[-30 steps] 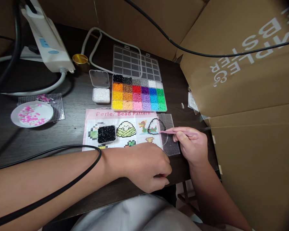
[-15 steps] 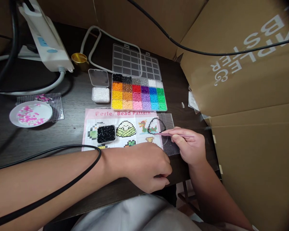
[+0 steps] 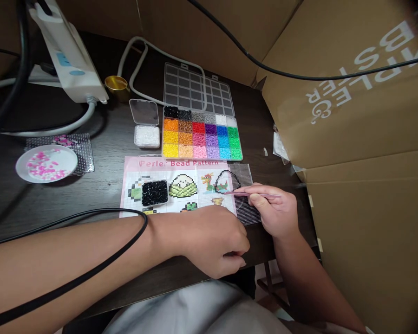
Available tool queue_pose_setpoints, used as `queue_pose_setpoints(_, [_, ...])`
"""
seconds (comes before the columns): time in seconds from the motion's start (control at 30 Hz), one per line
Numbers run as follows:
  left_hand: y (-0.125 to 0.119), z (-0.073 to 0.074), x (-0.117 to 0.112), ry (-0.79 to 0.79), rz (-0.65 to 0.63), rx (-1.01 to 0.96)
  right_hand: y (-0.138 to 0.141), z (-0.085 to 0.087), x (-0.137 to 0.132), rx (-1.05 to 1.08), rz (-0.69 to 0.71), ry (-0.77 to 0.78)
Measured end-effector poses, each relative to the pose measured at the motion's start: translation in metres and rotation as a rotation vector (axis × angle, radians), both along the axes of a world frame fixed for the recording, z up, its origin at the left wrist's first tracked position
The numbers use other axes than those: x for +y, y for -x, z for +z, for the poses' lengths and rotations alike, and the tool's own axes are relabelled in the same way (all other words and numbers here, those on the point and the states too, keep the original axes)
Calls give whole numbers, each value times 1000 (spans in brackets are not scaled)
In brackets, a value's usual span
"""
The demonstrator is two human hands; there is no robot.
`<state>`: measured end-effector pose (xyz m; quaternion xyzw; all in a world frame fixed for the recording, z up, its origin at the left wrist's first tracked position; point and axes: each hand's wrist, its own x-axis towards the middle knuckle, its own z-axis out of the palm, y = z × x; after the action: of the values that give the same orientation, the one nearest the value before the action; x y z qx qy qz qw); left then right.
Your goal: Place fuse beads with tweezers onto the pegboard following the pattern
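Observation:
Pink tweezers (image 3: 239, 192) are pinched in my right hand (image 3: 280, 209), their tips at the lower side of a curved outline of black beads (image 3: 226, 171). That outline sits on a clear pegboard (image 3: 248, 211), which overlaps the right part of a printed bead pattern sheet (image 3: 132, 162). My left hand (image 3: 214, 241) is curled into a loose fist near the table's front edge, with nothing visible in it; it covers the sheet's lower part. A small open box of black beads (image 3: 155, 193) stands on the sheet, left of the outline.
Behind the sheet lies a compartment box of coloured beads (image 3: 202, 138), beside a small box of white beads (image 3: 146, 136). At left are a white dish (image 3: 22, 169) with pink and white beads and a power strip (image 3: 76, 79). A black cable (image 3: 125, 243) crosses my left forearm. Cardboard (image 3: 362, 185) walls the right.
The view has shifted very slightly. Both hands and the tweezers stay practically where they were.

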<state>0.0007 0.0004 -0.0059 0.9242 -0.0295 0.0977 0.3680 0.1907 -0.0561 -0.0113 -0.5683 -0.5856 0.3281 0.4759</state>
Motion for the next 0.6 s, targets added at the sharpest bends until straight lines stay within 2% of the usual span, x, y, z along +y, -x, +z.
queue_pose_setpoints(0.2, [0, 1, 0, -2, 2, -22, -9, -5, -2, 69, -133, -24])
queue_pose_setpoints(0.4, [1, 2, 1, 27, 16, -60, -20, -12, -1, 142, -231, 45])
queue_pose_setpoints(0.6, [2, 1, 1, 22, 12, -57, -14, -1, 7, 515, -222, 18])
